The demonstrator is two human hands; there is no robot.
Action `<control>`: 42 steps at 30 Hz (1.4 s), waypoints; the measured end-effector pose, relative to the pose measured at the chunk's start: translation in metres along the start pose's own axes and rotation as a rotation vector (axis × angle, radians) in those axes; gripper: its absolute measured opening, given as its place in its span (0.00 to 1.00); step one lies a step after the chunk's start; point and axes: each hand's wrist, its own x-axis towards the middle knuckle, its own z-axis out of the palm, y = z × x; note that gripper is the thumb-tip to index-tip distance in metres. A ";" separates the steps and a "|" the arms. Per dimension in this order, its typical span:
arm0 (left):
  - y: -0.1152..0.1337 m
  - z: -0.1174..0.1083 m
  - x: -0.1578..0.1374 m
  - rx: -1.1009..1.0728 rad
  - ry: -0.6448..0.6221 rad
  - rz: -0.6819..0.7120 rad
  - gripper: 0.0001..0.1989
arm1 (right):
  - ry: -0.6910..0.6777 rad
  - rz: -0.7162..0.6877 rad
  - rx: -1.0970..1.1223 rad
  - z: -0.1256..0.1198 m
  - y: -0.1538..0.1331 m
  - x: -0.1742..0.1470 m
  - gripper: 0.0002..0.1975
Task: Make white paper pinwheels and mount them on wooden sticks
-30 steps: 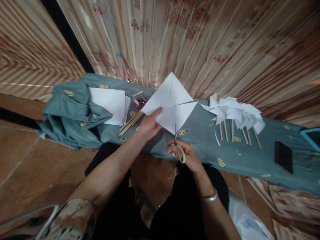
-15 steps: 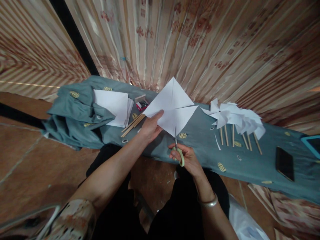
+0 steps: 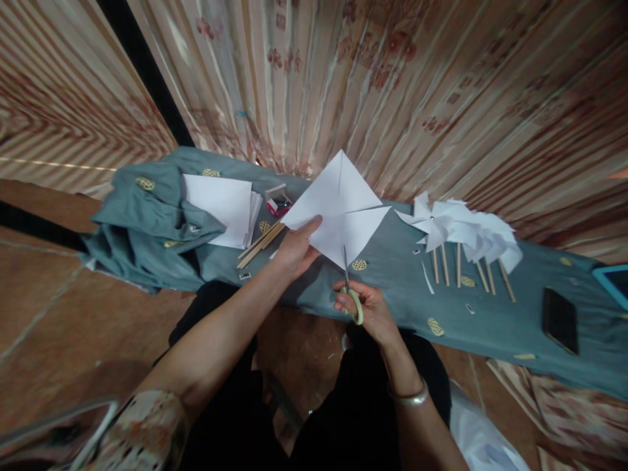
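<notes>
A square sheet of white paper [image 3: 338,203] is held up corner-on above the cloth-covered table, with a slit running in from its right corner and a line near its top corner. My left hand [image 3: 298,248] pinches its lower left edge, thumb on top. In my right hand [image 3: 367,307] are scissors with pale green handles [image 3: 358,307], gripped by the loops. Their blades point away from me and lie at the paper's near corner. Part of the sheet hides the table behind it.
Left on the table [image 3: 392,294] lie stacked white paper [image 3: 220,203], a small open red box [image 3: 279,201] and wooden sticks [image 3: 260,245]. To the right are several white paper pinwheels [image 3: 461,229] on sticks, a phone [image 3: 560,320] and a blue-edged object [image 3: 613,284]. A curtain [image 3: 343,85] hangs behind.
Hardly anything differs. The whole view shifts very slightly; the paper, both hands and the scissors keep nearly the same places.
</notes>
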 end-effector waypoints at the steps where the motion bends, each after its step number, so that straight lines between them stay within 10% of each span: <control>1: -0.001 0.000 -0.001 0.006 -0.004 -0.009 0.06 | -0.006 -0.006 -0.005 -0.001 0.000 0.000 0.25; 42: -0.012 -0.002 -0.007 0.027 -0.008 -0.124 0.06 | 0.135 0.032 0.062 0.003 -0.005 0.001 0.28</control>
